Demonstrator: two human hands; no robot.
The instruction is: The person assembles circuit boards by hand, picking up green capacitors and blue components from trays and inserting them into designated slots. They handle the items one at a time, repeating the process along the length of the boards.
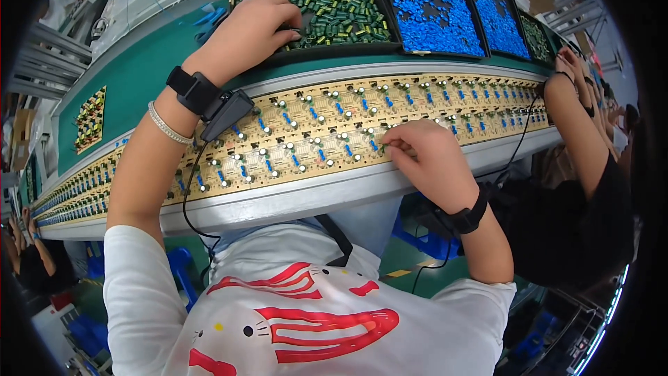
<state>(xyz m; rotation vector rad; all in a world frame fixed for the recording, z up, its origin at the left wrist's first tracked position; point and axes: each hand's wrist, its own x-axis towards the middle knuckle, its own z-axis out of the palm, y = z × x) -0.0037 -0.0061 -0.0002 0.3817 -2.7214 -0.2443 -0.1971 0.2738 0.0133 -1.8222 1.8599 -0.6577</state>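
Note:
My left hand [261, 28] reaches into a black tray [398, 24] of loose green cylindrical capacitors [341, 17]. Its fingers are curled together at the tray's near left part, and what they pinch is hidden. Over the near row of tan circuit boards [306, 132], my right hand [435, 163] has thumb and forefinger pinched at a board's surface. A small greenish part shows by those fingertips, too small to tell whether it is held. The boards carry blue parts and round white-topped parts in repeated rows.
Two black trays of blue parts [431, 7] [501, 24] stand right of the green ones. A metal rail [313, 191] edges the boards. Another board [90, 120] lies on the green mat at left. A co-worker's arm [574, 111] reaches in at right. Cables hang from both wrist straps.

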